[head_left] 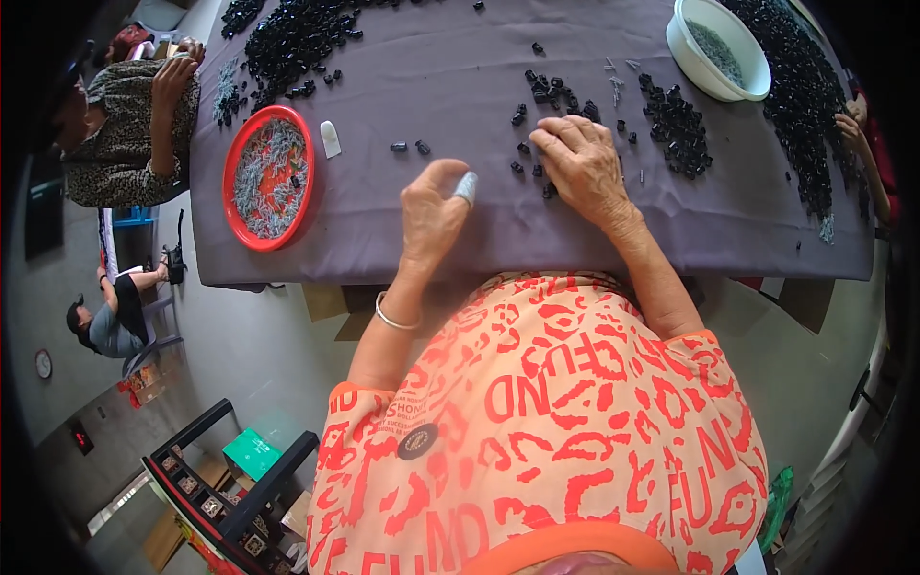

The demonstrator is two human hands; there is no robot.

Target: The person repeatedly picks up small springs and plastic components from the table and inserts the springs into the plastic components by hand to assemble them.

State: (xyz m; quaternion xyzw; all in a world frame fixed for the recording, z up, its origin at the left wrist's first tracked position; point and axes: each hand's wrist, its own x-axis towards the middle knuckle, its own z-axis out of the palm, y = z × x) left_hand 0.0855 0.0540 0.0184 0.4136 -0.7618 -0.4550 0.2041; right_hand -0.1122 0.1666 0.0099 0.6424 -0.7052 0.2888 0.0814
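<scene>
My left hand [433,216] hovers above the purple-grey cloth with its fingers curled in and a pale blue cover [466,188] on one digit. Whatever lies inside that curl is hidden. Just beyond it, two small black plastic pieces [410,148] lie on the cloth. My right hand [586,171] is bent over a loose cluster of black pieces [551,91], its fingers drawn together and their tips turned down. What they pinch, if anything, is out of sight. To the right is a small heap of the same black pieces [677,129], with a few thin metal screws [616,88] nearby.
A red round tray [310,182] of small grey screws sits at the left, beside a white flat piece [331,139]. A white bowl [678,48] of screws stands far right. Large black heaps [307,38] lie along the far side. Other people [129,125] sit at the table's sides.
</scene>
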